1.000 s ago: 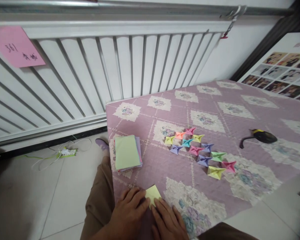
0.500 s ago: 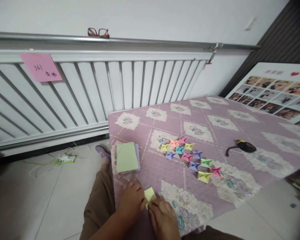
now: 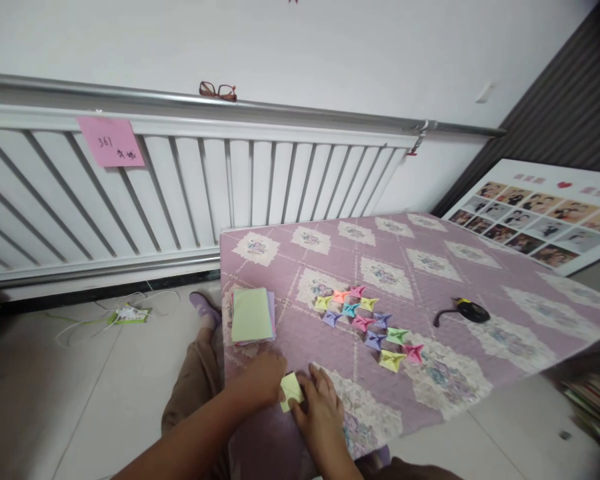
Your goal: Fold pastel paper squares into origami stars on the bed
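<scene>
The small pale yellow-green folded paper square [image 3: 291, 389] lies at the near edge of the desk [image 3: 430, 280], in the lower middle of the frame, on the mauve quilted cloth with floral diamond patches [image 3: 300, 333]. My left hand [image 3: 263, 379] comes in from the lower left and its fingers [image 3: 279, 385] curl down onto the left side of the paper, pressing it. My right hand [image 3: 320, 407] lies just to the right of it, fingers [image 3: 306, 393] bent and touching the paper's right and lower edges. Both hands are closed around the paper between them, though I cannot tell whether it is pinched or only pressed flat.

Up and to the left of the paper, near my left hand, sits a stack of coloured paper sheets with a pale green one on top [image 3: 251, 315]. To the right of the stack, in the middle of the frame, a cluster of small folded paper shapes in yellow, pink, teal, purple and green [image 3: 367, 323] runs in a slanted band across the cloth. Farther right, well apart from these, a black object with a curved tail and a yellow spot [image 3: 464, 311] lies on the cloth.

Behind the desk a white slatted radiator [image 3: 205, 187] fills the left and centre, with a pink paper note [image 3: 111, 141] stuck at the upper left and a pair of reddish-brown glasses [image 3: 218, 91] resting on the rail above. A white board of small photographs [image 3: 535, 217] leans at the right edge.
</scene>
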Demonstrator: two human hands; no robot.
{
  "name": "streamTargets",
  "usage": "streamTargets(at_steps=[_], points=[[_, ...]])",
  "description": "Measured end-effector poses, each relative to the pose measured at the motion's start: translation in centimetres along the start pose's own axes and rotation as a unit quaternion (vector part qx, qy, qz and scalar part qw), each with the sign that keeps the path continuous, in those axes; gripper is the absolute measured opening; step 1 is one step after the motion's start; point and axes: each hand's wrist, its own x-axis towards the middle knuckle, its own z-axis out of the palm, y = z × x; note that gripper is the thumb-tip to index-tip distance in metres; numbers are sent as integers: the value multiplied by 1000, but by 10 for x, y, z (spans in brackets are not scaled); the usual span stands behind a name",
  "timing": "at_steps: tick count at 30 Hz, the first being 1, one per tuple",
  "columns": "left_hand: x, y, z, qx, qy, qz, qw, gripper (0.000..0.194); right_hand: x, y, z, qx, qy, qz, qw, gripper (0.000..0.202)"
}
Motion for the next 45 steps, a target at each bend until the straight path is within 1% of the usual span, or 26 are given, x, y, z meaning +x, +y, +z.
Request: streamTargets(at_steps=[4, 7, 9, 13, 15, 17, 19, 21, 23, 25, 27, 30, 33, 37, 41, 45], points=[[5, -4, 3, -5, -3, 29, 1000, 27, -1, -5, -1, 10, -15, 22, 1000, 25], [5, -6, 7, -13, 6, 54, 998, 21, -1, -6, -1, 23, -10, 37, 999, 14], [3, -7, 10, -22, 14, 63, 998, 17, -1, -6, -1, 27, -8, 41, 999, 12], [-1, -10, 18, -47, 19, 56, 997, 12, 0, -3, -1, 33, -15, 30, 999, 17], [-4, -11, 22, -57, 20, 48, 997, 10, 2, -1, -2, 39, -17, 24, 999, 16], [-8, -12, 23, -62, 26, 38, 997, 9, 5, 0, -5, 52, -20, 13, 998, 14], [-14, -10, 21, -64, 37, 28, 997, 6, 10, -1, -11, 77, -23, -13, 997, 14], [-19, -8, 18, -60, 63, 24, 996, 4, 16, -2, -19, 106, -19, -44, 993, 16], [-22, -7, 19, -33, 120, 33, 992, 2, 20, -5, -27, 120, 1, -61, 991, 19], [-23, -7, 26, 15, 192, 54, 980, 8, 22, -7, -30, 118, 27, -69, 990, 23], [-23, -9, 39, 58, 245, 79, 964, 13, 20, -7, -28, 110, 35, -85, 990, 26], [-23, -10, 60, 79, 283, 81, 953, 15, 12, -5, -19, 96, 14, -105, 990, 28], [-28, -9, 72, 67, 285, 60, 954, 16, 3, -1, -12, 102, -13, -106, 989, 30], [-37, -6, 75, 37, 288, 53, 956, 14, -2, 4, -11, 135, -57, -100, 984, 32], [-45, -2, 75, -14, 297, 37, 954, 9, -3, 9, -15, 140, -107, -102, 979, 30], [-50, 1, 75, -81, 289, -5, 954, 10, -2, 10, -16, 140, -113, -95, 979, 21]])
